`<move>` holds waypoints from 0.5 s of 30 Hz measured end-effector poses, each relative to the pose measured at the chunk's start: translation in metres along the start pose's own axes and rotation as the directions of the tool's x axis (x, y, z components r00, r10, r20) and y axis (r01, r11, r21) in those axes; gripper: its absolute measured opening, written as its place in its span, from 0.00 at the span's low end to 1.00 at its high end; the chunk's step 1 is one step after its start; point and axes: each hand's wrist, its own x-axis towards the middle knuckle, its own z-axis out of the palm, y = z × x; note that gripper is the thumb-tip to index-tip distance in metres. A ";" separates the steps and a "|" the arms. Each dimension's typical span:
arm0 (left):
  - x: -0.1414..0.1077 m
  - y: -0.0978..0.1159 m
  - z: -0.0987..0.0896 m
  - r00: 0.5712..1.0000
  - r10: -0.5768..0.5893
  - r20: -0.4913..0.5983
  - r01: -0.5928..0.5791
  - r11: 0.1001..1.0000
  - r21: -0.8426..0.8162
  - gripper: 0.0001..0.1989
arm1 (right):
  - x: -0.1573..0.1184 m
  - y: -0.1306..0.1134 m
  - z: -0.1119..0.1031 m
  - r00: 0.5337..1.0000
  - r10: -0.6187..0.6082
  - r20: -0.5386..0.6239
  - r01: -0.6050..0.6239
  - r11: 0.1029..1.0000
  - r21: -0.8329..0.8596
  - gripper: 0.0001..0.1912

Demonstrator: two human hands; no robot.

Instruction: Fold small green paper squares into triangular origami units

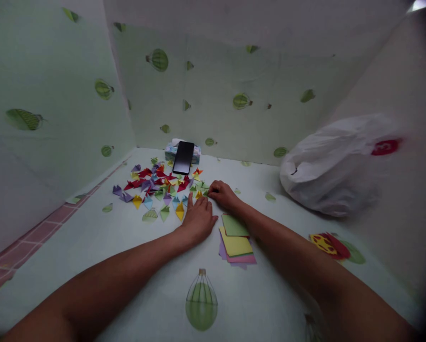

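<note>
Many small folded-paper cranes (159, 179) in red, purple, yellow, green, blue and orange lie in a loose group. At the group's right side my left hand (199, 219) rests palm down, its fingers stretched out and its fingertips beside a yellow crane (179, 211). My right hand (223, 194) is just beyond it, with the fingers curled and pinched at a small green paper crane (205, 192), mostly hidden by the fingers. Square sheets of coloured paper (237, 244), green and yellow uppermost, lie in a fanned stack below my right wrist.
A dark phone (183, 157) leans on a tissue box (169, 152) at the back. To the right sits a white plastic bag (323, 171), with a red and yellow item (327, 244) in front of it. Balloon-printed sheeting (156, 304) covers the surface and walls.
</note>
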 end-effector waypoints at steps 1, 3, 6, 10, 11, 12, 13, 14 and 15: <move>0.000 0.000 0.000 1.000 0.000 0.002 0.000 1.000 -0.001 0.22 | 0.001 0.000 0.002 1.000 0.007 -0.006 -0.007 1.000 0.002 0.17; 0.000 0.001 0.000 1.000 -0.001 0.007 0.001 1.000 0.000 0.22 | 0.002 -0.001 0.003 1.000 0.017 -0.018 -0.017 1.000 0.007 0.17; 0.000 0.001 -0.001 1.000 0.000 0.014 -0.001 1.000 0.005 0.22 | 0.002 -0.001 0.002 1.000 0.010 -0.021 -0.010 1.000 0.027 0.17; 0.000 0.001 -0.002 1.000 0.002 0.019 -0.003 1.000 0.013 0.21 | -0.003 0.001 -0.002 1.000 -0.019 -0.020 0.021 0.997 0.068 0.17; 0.000 0.001 -0.003 1.000 0.001 0.021 -0.001 1.000 0.013 0.21 | -0.004 0.001 -0.002 0.999 -0.020 -0.025 0.022 0.997 0.080 0.17; 0.000 0.001 -0.003 1.000 -0.002 0.023 0.001 1.000 0.013 0.21 | -0.005 0.000 -0.002 0.999 -0.016 -0.032 0.019 0.996 0.091 0.16; 0.000 0.001 -0.004 1.000 -0.003 0.024 0.003 1.000 0.012 0.21 | -0.005 0.000 -0.002 0.999 -0.010 -0.039 0.013 0.995 0.103 0.14; 0.000 0.001 -0.004 1.000 -0.005 0.024 0.005 1.000 0.011 0.21 | -0.004 -0.001 -0.002 0.999 -0.001 -0.045 0.007 0.993 0.115 0.10; 0.000 0.001 -0.004 1.000 -0.007 0.024 0.007 1.000 0.010 0.21 | -0.004 -0.002 -0.004 0.999 0.006 -0.049 0.000 0.992 0.128 0.06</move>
